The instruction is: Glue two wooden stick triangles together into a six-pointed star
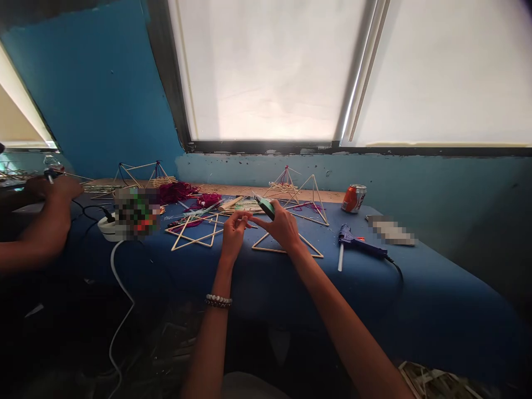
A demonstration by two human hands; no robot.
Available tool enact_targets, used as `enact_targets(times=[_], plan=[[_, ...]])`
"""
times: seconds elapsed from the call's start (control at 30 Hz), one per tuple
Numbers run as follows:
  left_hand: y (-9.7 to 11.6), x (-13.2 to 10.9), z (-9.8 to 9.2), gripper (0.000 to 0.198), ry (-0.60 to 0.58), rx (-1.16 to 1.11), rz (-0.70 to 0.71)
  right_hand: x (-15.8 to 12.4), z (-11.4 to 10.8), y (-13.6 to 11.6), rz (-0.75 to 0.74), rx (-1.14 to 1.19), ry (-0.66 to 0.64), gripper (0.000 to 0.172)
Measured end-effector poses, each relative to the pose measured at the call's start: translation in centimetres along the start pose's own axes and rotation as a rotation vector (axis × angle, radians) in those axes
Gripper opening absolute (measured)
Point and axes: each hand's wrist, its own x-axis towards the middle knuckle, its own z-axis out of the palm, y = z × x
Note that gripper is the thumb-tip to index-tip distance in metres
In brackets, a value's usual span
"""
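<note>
My right hand is closed round a green and black utility knife, its blade pointing up and to the left. Close beside it, my left hand has its fingers pinched on a thin stick, which is mostly hidden by the fingers. The fingertips of both hands nearly meet. Under the right wrist lies a triangle of pale sticks. Left of my left hand, a star-shaped frame of sticks rests on the blue table.
A blue glue gun, a soda can and a blurred flat object are on the right. Behind my hands stand stick pyramids and magenta yarn. At left are a white power strip and another person's arm.
</note>
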Motion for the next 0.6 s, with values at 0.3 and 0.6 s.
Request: enact_targets(times=[0.3, 0.6], plan=[[1.0, -1.2, 0.2, 0.023, -0.061, 0.040, 0.114, 0.1, -0.6, -0.6, -0.003, 0.129, 0.086, 0.052], [7.9, -10.7, 0.9, 0.014, 0.034, -0.018, 0.222, -7.8, -7.8, -5.5, 0.053, 0.370, 0.143, 0.056]])
